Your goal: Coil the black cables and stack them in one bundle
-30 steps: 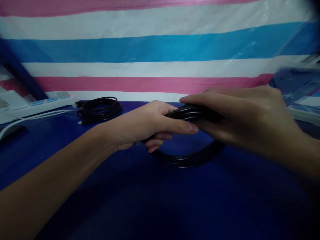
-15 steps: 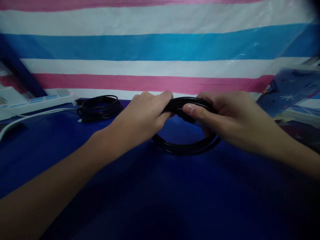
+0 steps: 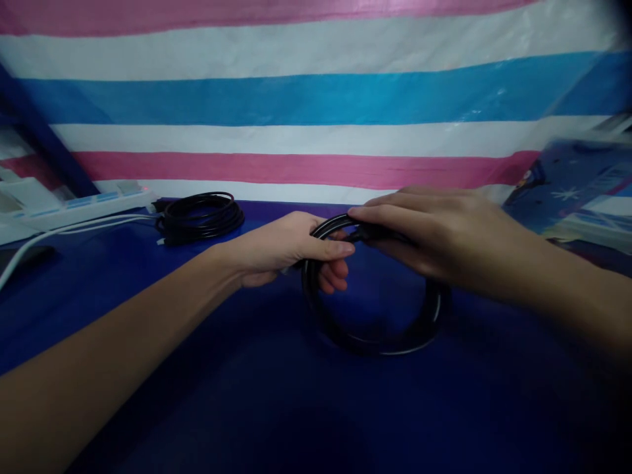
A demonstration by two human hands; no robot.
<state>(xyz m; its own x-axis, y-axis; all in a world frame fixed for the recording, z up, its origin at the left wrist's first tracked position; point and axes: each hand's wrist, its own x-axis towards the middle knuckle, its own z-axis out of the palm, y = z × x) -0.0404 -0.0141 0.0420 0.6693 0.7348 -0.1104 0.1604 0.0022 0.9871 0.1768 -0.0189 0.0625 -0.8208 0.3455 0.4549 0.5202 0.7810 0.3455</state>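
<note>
A coiled black cable [image 3: 380, 347] hangs as a ring between my hands, over the dark blue tabletop [image 3: 276, 408]. Its lower part is blurred by motion. My left hand [image 3: 311, 247] is closed round the ring's upper left side, thumb on top and fingers curled beneath. On the upper right side, my right hand [image 3: 424, 224] grips the coil from above with its fingers together. Between the hands shows a thicker dark piece [image 3: 368, 232], perhaps a plug end, partly covered by my right fingers.
A second coil of black cable [image 3: 202, 217] lies at the back left. Beside it is a white power strip [image 3: 83, 207] with white cords [image 3: 29, 253]. At the right stands a blue box or bag [image 3: 577, 178] with a snowflake mark. Striped sheeting [image 3: 306, 99] hangs behind.
My left hand has turned, so its thumb and curled fingers now show. My right hand has rolled over the top, its thumb now hidden. The coil has tilted and hangs lower.
</note>
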